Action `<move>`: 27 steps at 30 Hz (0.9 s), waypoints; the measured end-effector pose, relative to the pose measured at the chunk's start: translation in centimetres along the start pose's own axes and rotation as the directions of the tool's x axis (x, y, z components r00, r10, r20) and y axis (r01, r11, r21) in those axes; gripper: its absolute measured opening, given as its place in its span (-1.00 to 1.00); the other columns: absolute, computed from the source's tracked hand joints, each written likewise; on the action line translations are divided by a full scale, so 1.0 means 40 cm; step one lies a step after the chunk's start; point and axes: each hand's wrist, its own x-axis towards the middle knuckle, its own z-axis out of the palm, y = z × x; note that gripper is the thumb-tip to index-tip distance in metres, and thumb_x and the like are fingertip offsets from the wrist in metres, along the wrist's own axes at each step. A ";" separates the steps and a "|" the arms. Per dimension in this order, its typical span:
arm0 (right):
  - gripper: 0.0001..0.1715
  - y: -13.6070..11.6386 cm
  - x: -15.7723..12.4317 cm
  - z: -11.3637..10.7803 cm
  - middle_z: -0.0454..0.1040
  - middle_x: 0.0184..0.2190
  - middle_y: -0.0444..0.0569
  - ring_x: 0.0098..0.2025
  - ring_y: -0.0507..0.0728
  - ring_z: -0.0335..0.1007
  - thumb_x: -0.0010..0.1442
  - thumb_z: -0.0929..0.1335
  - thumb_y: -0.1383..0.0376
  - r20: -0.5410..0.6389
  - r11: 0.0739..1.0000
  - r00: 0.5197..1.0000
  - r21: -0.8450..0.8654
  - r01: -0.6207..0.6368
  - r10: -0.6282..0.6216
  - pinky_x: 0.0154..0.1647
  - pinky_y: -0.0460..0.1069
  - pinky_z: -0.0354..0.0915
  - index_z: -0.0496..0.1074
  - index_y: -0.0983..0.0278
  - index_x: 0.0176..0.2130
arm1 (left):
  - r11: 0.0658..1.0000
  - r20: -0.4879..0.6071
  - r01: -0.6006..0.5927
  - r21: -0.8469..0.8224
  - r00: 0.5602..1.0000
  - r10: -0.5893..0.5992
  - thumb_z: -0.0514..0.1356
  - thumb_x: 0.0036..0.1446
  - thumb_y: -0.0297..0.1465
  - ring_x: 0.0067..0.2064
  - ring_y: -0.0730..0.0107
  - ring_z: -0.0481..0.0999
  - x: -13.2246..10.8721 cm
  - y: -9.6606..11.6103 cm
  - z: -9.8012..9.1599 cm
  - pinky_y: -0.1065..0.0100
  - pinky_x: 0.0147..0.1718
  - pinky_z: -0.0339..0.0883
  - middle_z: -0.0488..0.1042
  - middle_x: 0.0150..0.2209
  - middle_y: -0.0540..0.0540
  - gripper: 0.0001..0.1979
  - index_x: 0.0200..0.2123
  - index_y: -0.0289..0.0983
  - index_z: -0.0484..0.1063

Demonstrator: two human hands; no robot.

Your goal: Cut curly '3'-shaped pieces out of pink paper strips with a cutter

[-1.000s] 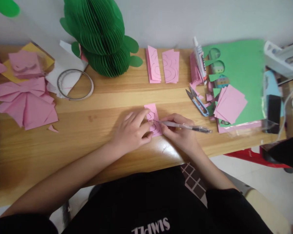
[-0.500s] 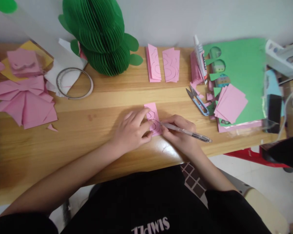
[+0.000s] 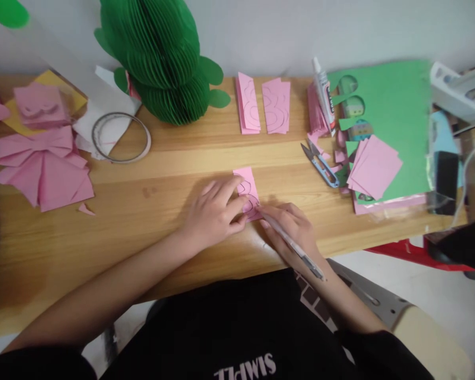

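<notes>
A small pink paper slip (image 3: 247, 186) lies on the wooden table (image 3: 150, 211) in front of me, with a curved pen outline on it. My left hand (image 3: 216, 211) rests flat on its left side, fingers spread and pressing it down. My right hand (image 3: 291, 229) grips a clear pen (image 3: 291, 244), whose tip touches the lower right part of the slip. The pen's barrel slants back toward my body.
Two stacks of outlined pink slips (image 3: 263, 104) lie at the back. Snips (image 3: 320, 166), a glue tube (image 3: 323, 95), pink squares (image 3: 374, 168) and green card (image 3: 396, 105) sit right. A green honeycomb paper cactus (image 3: 164, 58), tape ring (image 3: 121, 137) and pink folded paper (image 3: 43, 166) sit left.
My right hand has slid down the slip toward me and the pen has swung from lying sideways to pointing back at my body. The left hand has stayed put.
</notes>
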 end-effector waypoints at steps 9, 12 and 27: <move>-0.79 0.006 -0.019 0.032 0.65 -0.34 -0.07 -0.36 0.12 0.42 0.34 0.34 0.33 -0.078 0.989 0.993 -0.120 0.084 -0.094 -0.33 0.00 0.31 0.47 0.24 -0.03 | 0.999 0.013 0.002 0.045 1.000 -0.003 0.23 0.17 -0.40 0.15 -0.13 0.45 0.005 0.013 -0.004 -0.05 0.03 0.40 0.47 0.09 -0.34 -0.83 -0.17 -0.29 0.55; -0.82 0.009 -0.020 0.039 0.65 -0.33 -0.06 -0.35 0.11 0.41 0.33 0.34 0.35 -0.112 0.989 0.988 -0.116 0.092 -0.105 -0.32 0.00 0.29 0.47 0.24 -0.06 | 1.000 0.039 0.013 0.026 0.999 -0.014 0.20 0.21 -0.41 0.16 -0.14 0.43 0.005 0.007 -0.007 -0.09 0.05 0.38 0.44 0.12 -0.36 -0.81 -0.14 -0.30 0.54; -0.87 0.010 -0.010 0.051 0.65 -0.34 -0.09 -0.38 0.09 0.37 0.35 0.33 0.33 -0.162 0.981 0.975 -0.144 0.130 -0.153 -0.32 -0.01 0.30 0.49 0.26 -0.13 | 0.954 0.174 -0.298 -0.040 0.938 0.301 0.08 0.39 -0.26 0.14 0.03 0.49 -0.009 0.012 -0.063 0.03 0.18 0.35 0.53 0.08 -0.35 -0.61 0.03 -0.49 0.44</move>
